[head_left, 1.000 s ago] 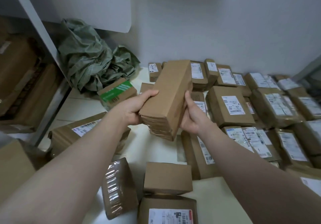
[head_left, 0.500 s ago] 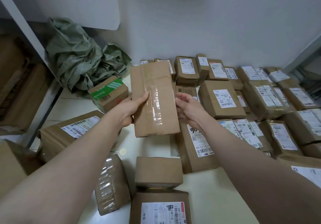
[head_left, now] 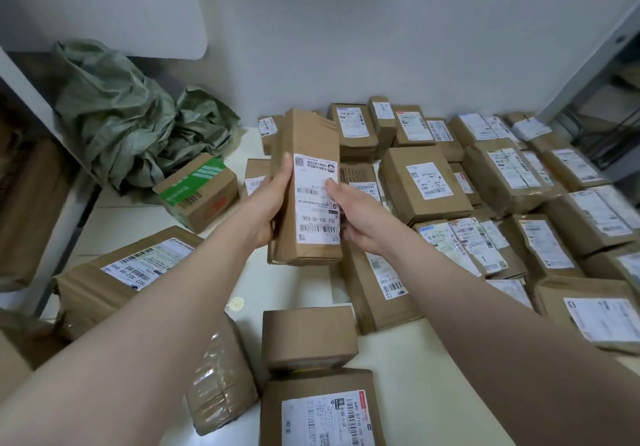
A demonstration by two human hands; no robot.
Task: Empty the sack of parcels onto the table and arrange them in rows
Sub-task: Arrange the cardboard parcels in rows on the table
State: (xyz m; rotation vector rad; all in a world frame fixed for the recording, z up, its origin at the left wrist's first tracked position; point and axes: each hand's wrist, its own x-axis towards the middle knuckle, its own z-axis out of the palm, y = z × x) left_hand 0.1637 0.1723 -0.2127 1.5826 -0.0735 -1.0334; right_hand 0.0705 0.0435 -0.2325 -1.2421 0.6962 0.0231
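Long parcel up in both hands, label side up

The left hand was wrapped round the left edge of the long brown parcel, thumb on the front. The right hand pinched the right edge, thumb flat on the label. Parcel was held above the table, rows of parcels to the right, crumpled green sack back left.

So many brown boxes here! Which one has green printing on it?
The small carton beside the crumpled sack, at far left. Its top face is green with white stripes; the others are plain brown with white labels.
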